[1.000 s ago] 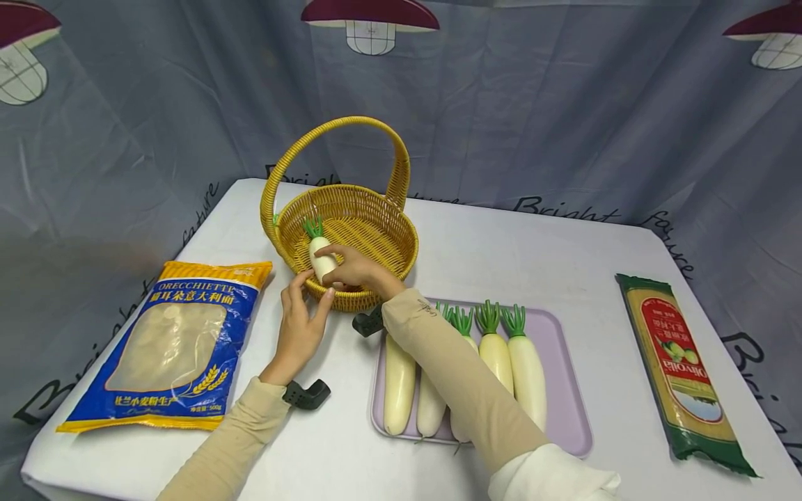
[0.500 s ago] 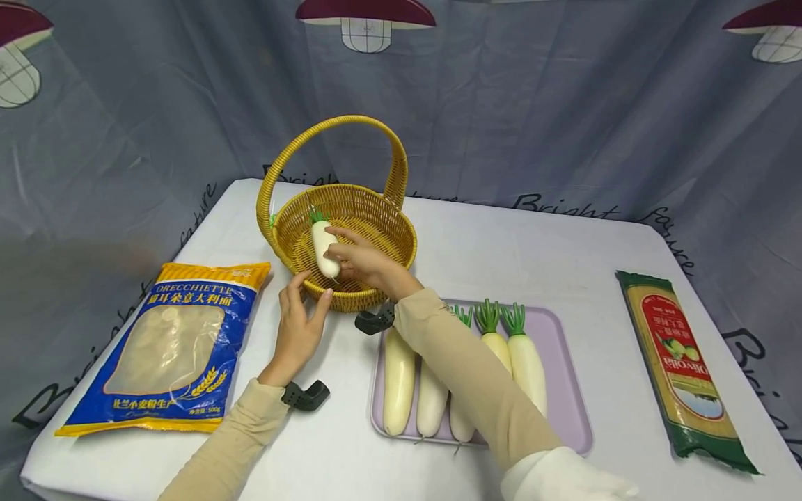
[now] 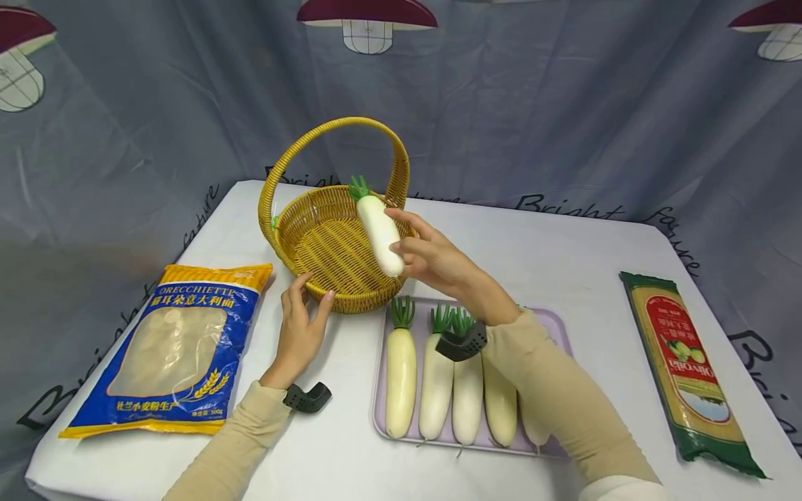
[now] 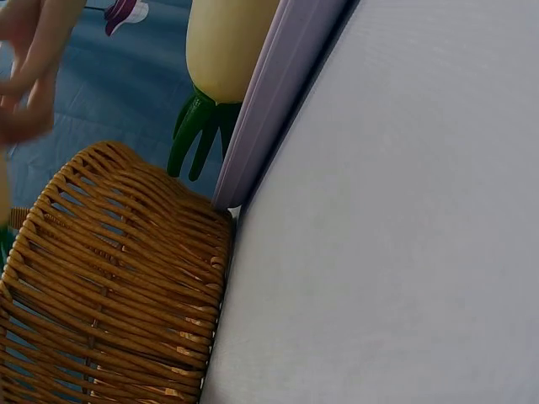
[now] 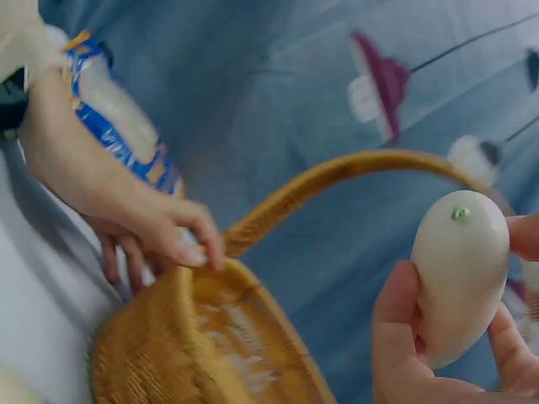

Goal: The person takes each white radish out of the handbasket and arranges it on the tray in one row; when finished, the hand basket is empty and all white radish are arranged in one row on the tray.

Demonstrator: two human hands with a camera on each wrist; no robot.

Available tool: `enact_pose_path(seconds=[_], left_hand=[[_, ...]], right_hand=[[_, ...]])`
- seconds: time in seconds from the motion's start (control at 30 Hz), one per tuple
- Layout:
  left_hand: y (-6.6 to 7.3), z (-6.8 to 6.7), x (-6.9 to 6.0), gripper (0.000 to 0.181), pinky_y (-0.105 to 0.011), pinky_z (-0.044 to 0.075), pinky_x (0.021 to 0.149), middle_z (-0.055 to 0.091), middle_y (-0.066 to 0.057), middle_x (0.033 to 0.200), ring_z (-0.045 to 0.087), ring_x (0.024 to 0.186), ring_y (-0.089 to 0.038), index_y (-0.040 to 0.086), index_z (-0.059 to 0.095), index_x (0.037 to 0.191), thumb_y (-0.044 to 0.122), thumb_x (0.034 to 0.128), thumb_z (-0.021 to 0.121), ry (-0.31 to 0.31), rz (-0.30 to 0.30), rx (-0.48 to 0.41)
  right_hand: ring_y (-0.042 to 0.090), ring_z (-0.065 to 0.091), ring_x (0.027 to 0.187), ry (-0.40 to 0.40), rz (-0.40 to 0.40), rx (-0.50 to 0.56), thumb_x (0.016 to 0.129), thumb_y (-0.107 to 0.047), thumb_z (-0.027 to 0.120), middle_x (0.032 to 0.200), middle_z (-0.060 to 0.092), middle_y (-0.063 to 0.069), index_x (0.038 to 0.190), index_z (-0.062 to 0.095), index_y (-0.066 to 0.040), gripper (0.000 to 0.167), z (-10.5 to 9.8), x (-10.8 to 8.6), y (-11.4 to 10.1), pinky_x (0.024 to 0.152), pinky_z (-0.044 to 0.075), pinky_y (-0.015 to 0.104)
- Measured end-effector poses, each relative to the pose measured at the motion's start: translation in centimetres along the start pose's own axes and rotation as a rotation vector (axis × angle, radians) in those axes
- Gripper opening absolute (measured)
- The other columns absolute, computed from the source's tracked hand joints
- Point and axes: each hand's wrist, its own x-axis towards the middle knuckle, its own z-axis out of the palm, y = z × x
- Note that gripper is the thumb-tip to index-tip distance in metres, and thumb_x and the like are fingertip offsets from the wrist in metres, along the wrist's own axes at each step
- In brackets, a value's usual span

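My right hand (image 3: 438, 261) grips a white radish (image 3: 379, 233) with green leaf stubs, held tilted above the right side of a yellow wicker basket (image 3: 341, 300). Up close in the right wrist view, the radish (image 5: 461, 269) sits between thumb and fingers, its root end facing the camera. At the basket's near left rim, my left hand (image 3: 301, 330) touches the weave with thumb and forefinger spread apart. Several more radishes (image 3: 401, 383) lie side by side on a lilac tray (image 3: 381, 410), partly hidden by my right forearm.
A blue and yellow bag of orecchiette (image 3: 169, 348) lies to the left. Far right lies a green-ended pack of pasta (image 3: 692, 369). The basket's tall hoop handle (image 3: 351, 122) arches over it. A grey printed curtain (image 3: 532, 104) hangs behind the white table (image 3: 601, 278).
My right hand has lifted the radish from inside the basket and carried it up and to the right. The left hand has stayed at the rim.
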Motion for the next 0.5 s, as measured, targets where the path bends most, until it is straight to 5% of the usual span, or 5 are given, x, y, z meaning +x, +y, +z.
enact_pose_path(seconds=[0.2,0.5], left_hand=[[0.0,-0.1,0.1,0.057,-0.049,0.034,0.103,0.025,-0.021,0.135,0.037,0.126,-0.036,0.022,0.024,0.137,0.046,0.0908,0.046,-0.009,-0.008,0.006],[0.0,-0.1,-0.1,0.057,-0.052,0.033,0.102,0.024,-0.020,0.136,0.035,0.127,-0.037,0.023,0.023,0.137,0.046,0.0907,0.046,-0.023,-0.013,-0.006]], right_hand=[[0.013,0.052,0.086,0.039,-0.104,-0.065,0.088,0.003,0.044,0.108,0.045,0.009,0.139,0.026,-0.023,0.059,-3.4,-6.9,-1.1,0.071,0.048,0.025],[0.005,0.054,0.086,0.252,-0.114,-0.274,0.091,0.000,0.044,0.104,0.047,0.002,0.138,0.026,-0.022,0.055,-9.3,-16.5,3.6,0.072,0.050,0.019]])
